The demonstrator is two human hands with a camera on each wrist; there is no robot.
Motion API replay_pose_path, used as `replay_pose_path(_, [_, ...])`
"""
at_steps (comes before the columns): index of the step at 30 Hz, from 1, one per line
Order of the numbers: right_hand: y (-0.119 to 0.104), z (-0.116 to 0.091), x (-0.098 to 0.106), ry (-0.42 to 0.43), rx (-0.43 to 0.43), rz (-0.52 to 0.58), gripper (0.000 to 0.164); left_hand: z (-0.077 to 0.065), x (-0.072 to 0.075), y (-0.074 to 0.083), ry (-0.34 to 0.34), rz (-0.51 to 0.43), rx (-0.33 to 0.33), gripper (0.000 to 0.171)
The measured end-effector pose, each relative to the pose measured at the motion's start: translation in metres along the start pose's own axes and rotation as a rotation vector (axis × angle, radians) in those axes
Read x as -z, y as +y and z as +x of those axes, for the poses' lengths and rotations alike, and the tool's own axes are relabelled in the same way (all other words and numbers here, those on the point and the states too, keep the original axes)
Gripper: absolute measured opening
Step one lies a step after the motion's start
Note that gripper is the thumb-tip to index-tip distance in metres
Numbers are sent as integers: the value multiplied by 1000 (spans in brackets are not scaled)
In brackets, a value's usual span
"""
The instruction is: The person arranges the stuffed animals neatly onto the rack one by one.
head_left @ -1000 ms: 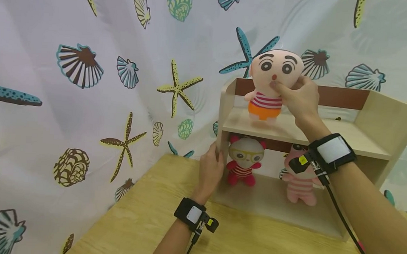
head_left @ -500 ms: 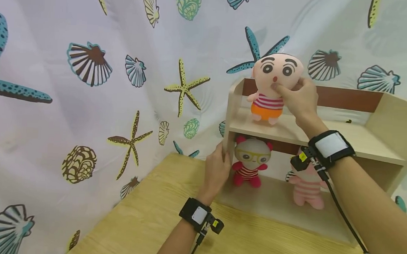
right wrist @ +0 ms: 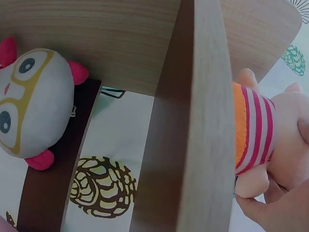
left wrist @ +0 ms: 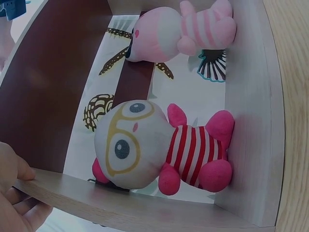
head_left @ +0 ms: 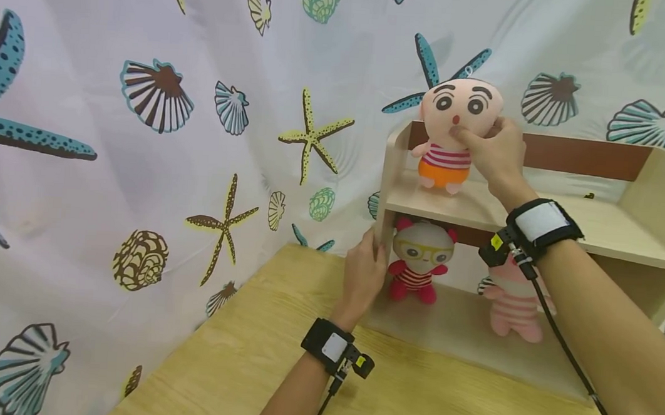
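Observation:
My right hand [head_left: 499, 150] pinches the big round head of a plush boy doll [head_left: 444, 166] with a striped top and orange shorts. The doll is upright at the left part of the upper shelf; whether its feet touch the board I cannot tell. With fingers and thumb on either side, my left hand [head_left: 364, 275] grips the left side panel of the wooden shelf unit [head_left: 400, 205]. Below, a plush panda [left wrist: 130, 145] in yellow glasses and red stripes sits upright in the lower compartment. Right of it stands a pink striped plush toy [left wrist: 203, 29], its head partly covered by my right wrist camera in the head view.
The shelf unit stands on a light wooden table [head_left: 258, 329]. A white curtain [head_left: 158, 204] printed with shells and starfish hangs behind and to the left. Cables [head_left: 567, 354] run from the camera straps on both wrists.
The head view has turned left, so everything appears further right. My right hand has shifted the doll slightly left along the upper shelf. The left hand keeps its grip on the side panel.

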State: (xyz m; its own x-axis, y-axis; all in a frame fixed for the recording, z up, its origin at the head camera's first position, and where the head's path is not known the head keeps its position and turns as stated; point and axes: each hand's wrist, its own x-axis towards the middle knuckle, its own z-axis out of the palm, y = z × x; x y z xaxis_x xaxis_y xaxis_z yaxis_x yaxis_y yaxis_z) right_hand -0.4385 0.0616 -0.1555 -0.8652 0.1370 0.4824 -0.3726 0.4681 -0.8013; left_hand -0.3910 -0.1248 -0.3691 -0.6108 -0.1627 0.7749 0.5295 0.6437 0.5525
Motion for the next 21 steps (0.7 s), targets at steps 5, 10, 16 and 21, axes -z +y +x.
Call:
replay_pose_path(5, [3,4,-2,0,-10,-4,78,0,1,1,-2,2,-3,32])
replay_pose_path(10, [7,7,-7,5,-7,-2,78,1,3,2,-6,8,8,29])
replay_pose_path(16, [14,14,-10,11,-7,-4,77,2,1,1,-2,12,1,29])
replay_pose_path(21, [21,20,-10,0,-53,45,79,2,1,1,-1,12,0,31])
